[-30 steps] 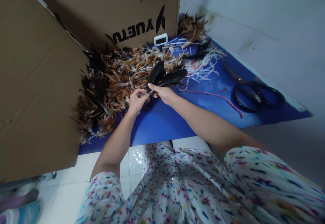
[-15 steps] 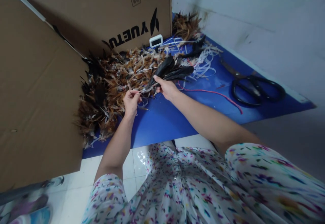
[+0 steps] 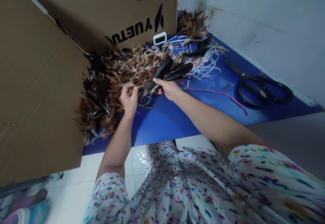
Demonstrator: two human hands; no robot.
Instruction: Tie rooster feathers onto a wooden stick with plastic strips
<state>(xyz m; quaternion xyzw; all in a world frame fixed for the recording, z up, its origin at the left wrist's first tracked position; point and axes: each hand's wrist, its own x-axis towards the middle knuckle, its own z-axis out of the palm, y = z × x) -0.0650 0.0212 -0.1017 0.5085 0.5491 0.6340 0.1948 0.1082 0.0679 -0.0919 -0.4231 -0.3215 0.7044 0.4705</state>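
Observation:
My right hand (image 3: 169, 89) is closed around the pale quill ends of a bunch of black feathers (image 3: 166, 67), thumb on top. The dark tips fan out up and to the right. To its left, my left hand (image 3: 129, 98) has its fingers curled in towards the thumb, over the edge of a big pile of brown feathers (image 3: 137, 61). Whatever those fingertips pinch, if anything, is too small to make out. Wispy pale fibres (image 3: 144, 99) show between the two hands.
Large black-handled scissors (image 3: 261, 88) lie at the right of the blue table (image 3: 162, 122). A pink cord (image 3: 220, 93) and tangled white strips (image 3: 209, 63) lie nearer. A small white-framed device (image 3: 160, 39) stands by the cardboard box (image 3: 101, 10). More feathers (image 3: 192, 23) sit behind.
My left hand has drawn a little left, away from the quill ends, and its fingers have curled. My right hand keeps the black feathers almost in place. The view has shifted slightly.

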